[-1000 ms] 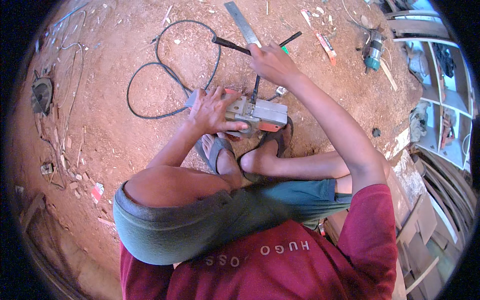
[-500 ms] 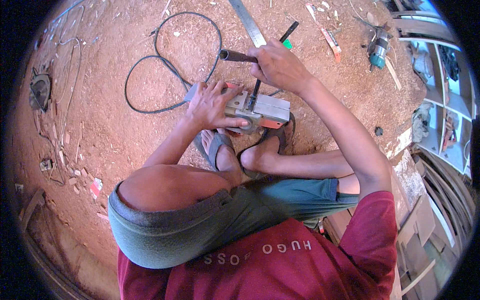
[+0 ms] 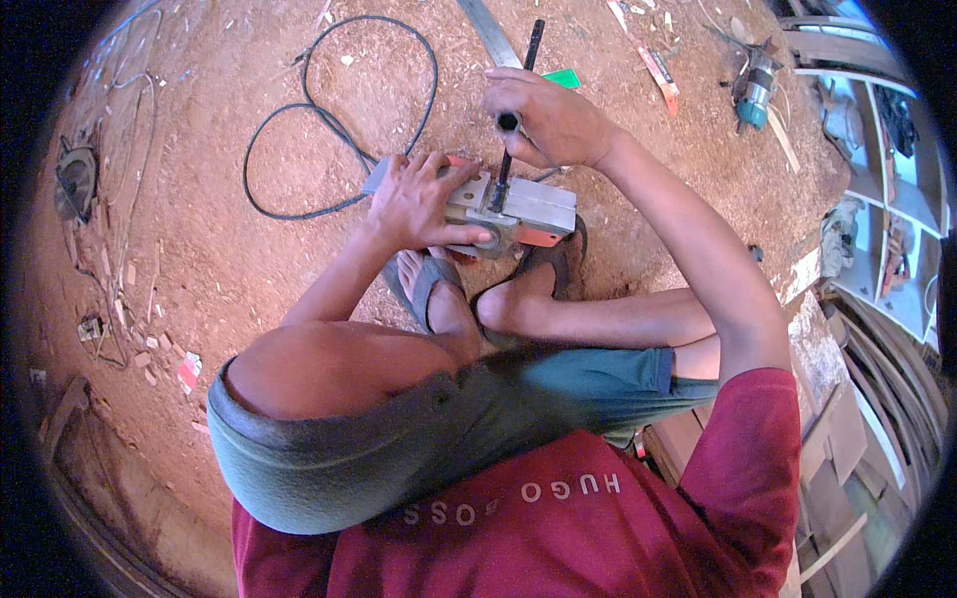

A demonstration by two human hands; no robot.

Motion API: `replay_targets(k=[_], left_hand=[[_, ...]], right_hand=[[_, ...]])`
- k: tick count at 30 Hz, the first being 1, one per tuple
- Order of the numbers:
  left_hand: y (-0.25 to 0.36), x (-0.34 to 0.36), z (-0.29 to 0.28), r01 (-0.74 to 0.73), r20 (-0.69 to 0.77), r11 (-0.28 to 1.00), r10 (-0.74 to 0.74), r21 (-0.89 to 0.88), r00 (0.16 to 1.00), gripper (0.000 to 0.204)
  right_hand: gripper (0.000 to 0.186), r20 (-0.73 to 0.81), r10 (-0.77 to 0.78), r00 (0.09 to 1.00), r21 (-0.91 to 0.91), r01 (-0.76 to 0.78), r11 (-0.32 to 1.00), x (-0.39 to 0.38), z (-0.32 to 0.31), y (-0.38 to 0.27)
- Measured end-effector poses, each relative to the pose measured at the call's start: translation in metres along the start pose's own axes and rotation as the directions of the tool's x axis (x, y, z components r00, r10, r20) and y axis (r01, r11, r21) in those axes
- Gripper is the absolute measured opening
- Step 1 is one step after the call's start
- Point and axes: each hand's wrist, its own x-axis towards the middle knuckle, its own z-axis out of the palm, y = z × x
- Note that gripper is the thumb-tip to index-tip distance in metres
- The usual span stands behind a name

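Observation:
An electric hand planer [image 3: 543, 207], with a flat silver sole and red-orange body, lies sole up on the ground beside my feet. My left hand [image 3: 419, 199] presses over its left part, fingers spread on the sole and thumb along the near side. My right hand [image 3: 553, 115] is closed around a black socket wrench [image 3: 508, 124] whose hollow end points toward me. A long dark rod of it [image 3: 533, 50] rises past the hand, and its lower end stands in the slot across the sole. The contact point inside the slot is too small to make out.
A black cord [image 3: 436, 75] loops at the far left of the planer. Beyond lie a steel ruler [image 3: 488, 35] and a green piece [image 3: 563, 78]. A teal-and-grey power tool [image 3: 756, 95] rests at far right, near a shelf [image 3: 862, 130]. Wood scraps [image 3: 150, 349] litter the left ground.
My right hand has turned the wrench, so its hollow end swung from pointing left to pointing toward me, and the rod stands more upright. My left hand stays on the planer.

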Motion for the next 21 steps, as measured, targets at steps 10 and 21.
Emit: replay_targets(k=[10, 21], left_hand=[[0.008, 0.002, -0.007, 0.118, 0.180, 0.992, -0.122, 0.034, 0.976, 0.107], [0.004, 0.002, -0.003, 0.063, 0.109, 0.998, -0.062, -0.006, 0.992, 0.103]], right_hand=[[0.052, -0.068, 0.149, 0.986, -0.227, -0.161, 0.960, -0.014, 0.021, -0.002], [0.045, 0.008, 0.141, 0.990, -0.109, -0.139, 0.984, -0.008, 0.013, 0.003]])
